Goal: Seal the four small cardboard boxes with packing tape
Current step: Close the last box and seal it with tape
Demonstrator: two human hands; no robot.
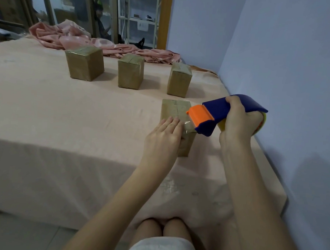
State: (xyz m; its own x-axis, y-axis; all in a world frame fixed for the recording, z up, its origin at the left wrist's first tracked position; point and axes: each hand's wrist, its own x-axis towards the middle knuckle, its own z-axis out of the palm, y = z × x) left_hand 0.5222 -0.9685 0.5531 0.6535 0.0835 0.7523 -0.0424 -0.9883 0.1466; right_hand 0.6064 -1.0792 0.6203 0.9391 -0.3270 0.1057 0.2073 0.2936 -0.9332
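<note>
**While one hand anchors the tape end, the other draws the dispenser across the near box**

Because the bed (65,119) gives a broad, soft work surface under its peach cover, the four boxes stand on it well apart from one another, each with room around it. A pink cloth (73,37) lies bunched along the far edge, out of the way. Three boxes form a far row: the left box (84,63), the middle box (130,71) and the right box (179,80); glossy tape appears to cover their tops, so they are probably sealed. The near box (175,111) sits close to the person, within easy reach. The right hand (237,117) grips the blue and orange tape dispenser (214,114), its orange mouth held at the box's right edge, presumably to pay out tape. The left hand (164,134) lies flat, fingers straight, pressing the clear tape strip (188,127) onto the top so that it holds under tension.
</note>
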